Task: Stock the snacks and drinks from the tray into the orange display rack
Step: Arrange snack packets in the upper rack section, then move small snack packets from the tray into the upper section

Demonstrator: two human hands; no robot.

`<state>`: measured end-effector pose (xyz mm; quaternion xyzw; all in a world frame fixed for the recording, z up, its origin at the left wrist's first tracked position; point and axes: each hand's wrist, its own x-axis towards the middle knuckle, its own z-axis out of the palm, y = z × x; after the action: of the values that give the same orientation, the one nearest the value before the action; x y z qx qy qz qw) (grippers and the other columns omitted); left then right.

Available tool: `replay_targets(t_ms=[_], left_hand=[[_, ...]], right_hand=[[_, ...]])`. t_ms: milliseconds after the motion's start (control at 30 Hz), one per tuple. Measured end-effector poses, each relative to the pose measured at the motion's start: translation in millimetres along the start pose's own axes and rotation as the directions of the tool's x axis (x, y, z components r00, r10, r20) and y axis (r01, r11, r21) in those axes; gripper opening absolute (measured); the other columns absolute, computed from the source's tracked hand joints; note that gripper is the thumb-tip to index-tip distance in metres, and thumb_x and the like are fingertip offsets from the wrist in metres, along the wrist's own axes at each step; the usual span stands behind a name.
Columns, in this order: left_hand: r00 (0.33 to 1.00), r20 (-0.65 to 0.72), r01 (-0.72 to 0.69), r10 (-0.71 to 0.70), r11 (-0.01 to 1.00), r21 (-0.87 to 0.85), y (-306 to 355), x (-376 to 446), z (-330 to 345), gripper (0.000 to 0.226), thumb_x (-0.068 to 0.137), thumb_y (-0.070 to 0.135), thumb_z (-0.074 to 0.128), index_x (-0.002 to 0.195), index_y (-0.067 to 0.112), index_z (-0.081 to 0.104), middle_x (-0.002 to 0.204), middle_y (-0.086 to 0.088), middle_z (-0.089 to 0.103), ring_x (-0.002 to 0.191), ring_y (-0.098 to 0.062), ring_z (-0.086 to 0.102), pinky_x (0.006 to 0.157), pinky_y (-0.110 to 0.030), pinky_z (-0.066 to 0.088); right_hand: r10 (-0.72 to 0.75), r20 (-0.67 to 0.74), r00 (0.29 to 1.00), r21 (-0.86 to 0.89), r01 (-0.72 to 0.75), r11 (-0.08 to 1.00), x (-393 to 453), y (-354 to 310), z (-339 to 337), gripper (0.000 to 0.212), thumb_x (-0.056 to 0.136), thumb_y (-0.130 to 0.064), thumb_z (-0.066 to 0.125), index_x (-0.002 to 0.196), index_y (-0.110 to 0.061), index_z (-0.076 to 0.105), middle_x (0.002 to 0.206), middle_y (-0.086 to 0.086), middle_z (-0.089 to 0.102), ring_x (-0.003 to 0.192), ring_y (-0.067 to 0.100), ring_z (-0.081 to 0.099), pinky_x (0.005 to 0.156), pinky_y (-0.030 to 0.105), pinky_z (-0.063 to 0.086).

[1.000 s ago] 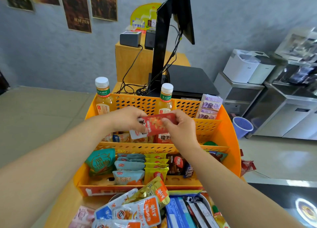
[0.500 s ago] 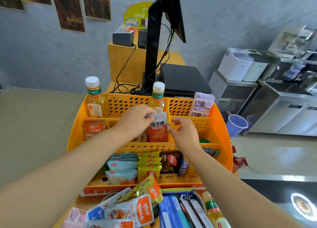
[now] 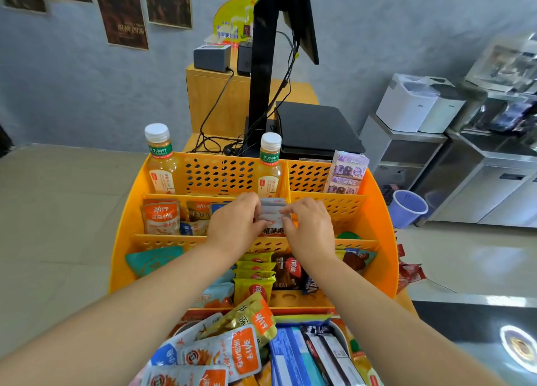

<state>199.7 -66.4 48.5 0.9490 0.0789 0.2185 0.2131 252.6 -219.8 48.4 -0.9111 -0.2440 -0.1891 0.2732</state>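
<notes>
Hands, head view: I see my left hand (image 3: pixel 234 221) and right hand (image 3: pixel 309 228) both down at the middle row of the rack (image 3: pixel 380 257), fingers curled onto a small stack of grey-topped snack packets (image 3: pixel 272 214) from either side, each pinching an edge.
Change: a second ago I was holding one red packet up flat between both hands above that row; half a second ago it was turned upright and going in. Now it stands in the row with its fellows, and only the grey top seals and a strip of red print show between my hands.
Meaning for the task: I judge this packet as good as stocked; what I am doing now looks like squaring the stack so it stands straight against the divider.
Row contents: orange fish-snack packs (image 3: pixel 160 217) sit at the left end of the same row, well apart from the stack.
Back row: two tea bottles (image 3: pixel 160 160) stand upright, and purple cartons (image 3: pixel 347 172) lean at the right corner.
Front row: yellow pouches (image 3: pixel 254 281), a dark biscuit pack (image 3: pixel 289 272) and a teal bag (image 3: pixel 154 259) are already in.
Tray: the tray (image 3: pixel 338 324) below the rack on the surface is mostly hidden under goods; silver-and-orange pouches (image 3: pixel 229 353) and blue boxes (image 3: pixel 286 359) are not yet stocked.
Progress: I judge plenty left to do.
Next: release the stack, then reach back to the tray.
</notes>
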Motion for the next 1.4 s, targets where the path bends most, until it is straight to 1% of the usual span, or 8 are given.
replay_targets(t_ms=[133,400,533,633,833,1000,1267,1400], left_hand=[[0.992,0.048,0.112,-0.113,0.993,0.041,-6,-5,0,0.035,0.077,0.045,0.075,0.086,0.028,0.045,0.082,0.011,0.056,0.062,-0.008,0.054,0.048,-0.027,0.037],[0.998,-0.049,0.019,-0.028,0.984,-0.178,-37,-56,-37,0.022,0.079,0.024,0.077,0.087,0.028,0.057,0.079,0.015,0.055,0.074,-0.001,0.053,0.059,-0.019,0.039],[0.997,0.067,0.040,-0.024,0.970,-0.242,-57,-101,-46,0.024,0.078,0.021,0.079,0.083,0.029,0.057,0.075,0.013,0.055,0.072,-0.003,0.053,0.059,-0.027,0.044],[0.983,0.180,0.070,-0.025,0.966,-0.248,-73,-133,-49,0.026,0.077,0.022,0.080,0.082,0.034,0.057,0.076,0.013,0.056,0.073,-0.005,0.054,0.060,-0.032,0.046],[0.872,0.485,-0.013,0.068,0.993,-0.116,-101,-187,-57,0.041,0.064,0.056,0.076,0.093,0.043,0.051,0.090,0.024,0.050,0.084,0.003,0.049,0.064,-0.021,0.042],[0.765,0.633,-0.206,0.117,0.976,0.069,-117,-219,-65,0.101,0.046,0.092,0.057,0.130,0.037,0.039,0.123,0.018,0.033,0.113,-0.003,0.028,0.096,-0.019,0.024],[0.704,0.662,-0.401,0.258,0.913,0.070,-114,-246,-66,0.126,0.050,0.098,0.043,0.150,0.028,0.012,0.153,0.005,0.012,0.141,-0.015,0.003,0.113,-0.028,-0.008],[0.730,0.632,-0.391,0.260,0.918,0.074,-108,-252,-68,0.125,0.053,0.101,0.031,0.151,0.025,0.013,0.154,0.002,0.013,0.143,-0.018,0.004,0.117,-0.032,-0.004]], right_hand=[[0.023,-0.017,1.000,0.004,-0.022,1.000,1,0,1,0.021,0.087,-0.018,0.071,0.108,-0.018,0.070,0.103,-0.001,0.059,0.099,0.015,0.053,0.083,0.029,0.050],[-0.122,-0.096,0.988,0.155,0.136,0.979,-24,-20,-9,0.028,0.086,-0.003,0.065,0.112,-0.010,0.063,0.104,0.004,0.059,0.088,0.015,0.057,0.069,0.022,0.047],[-0.300,0.045,0.953,0.191,0.287,0.939,-51,-30,-11,0.023,0.084,-0.001,0.067,0.106,-0.007,0.066,0.096,0.007,0.066,0.075,0.020,0.061,0.056,0.035,0.051],[-0.404,0.178,0.897,0.228,0.362,0.904,-67,-35,-13,0.015,0.084,0.000,0.067,0.096,-0.007,0.073,0.092,0.008,0.073,0.081,0.025,0.068,0.064,0.038,0.056],[-0.558,0.388,0.734,0.217,0.516,0.829,-105,-50,-7,0.013,0.078,-0.013,0.078,0.091,-0.011,0.074,0.088,0.004,0.070,0.085,0.027,0.064,0.065,0.033,0.051],[-0.519,0.583,0.626,0.063,0.601,0.796,-126,-53,0,0.050,0.069,-0.042,0.083,0.109,-0.015,0.070,0.100,0.005,0.062,0.093,0.027,0.055,0.077,0.037,0.045],[-0.412,0.618,0.670,-0.129,0.603,0.787,-144,-53,9,0.063,0.070,-0.050,0.080,0.122,-0.023,0.057,0.111,-0.002,0.057,0.106,0.024,0.048,0.088,0.034,0.039],[-0.370,0.571,0.732,-0.162,0.543,0.824,-146,-56,11,0.056,0.069,-0.044,0.083,0.115,-0.021,0.059,0.106,0.000,0.059,0.102,0.024,0.051,0.084,0.036,0.041]])
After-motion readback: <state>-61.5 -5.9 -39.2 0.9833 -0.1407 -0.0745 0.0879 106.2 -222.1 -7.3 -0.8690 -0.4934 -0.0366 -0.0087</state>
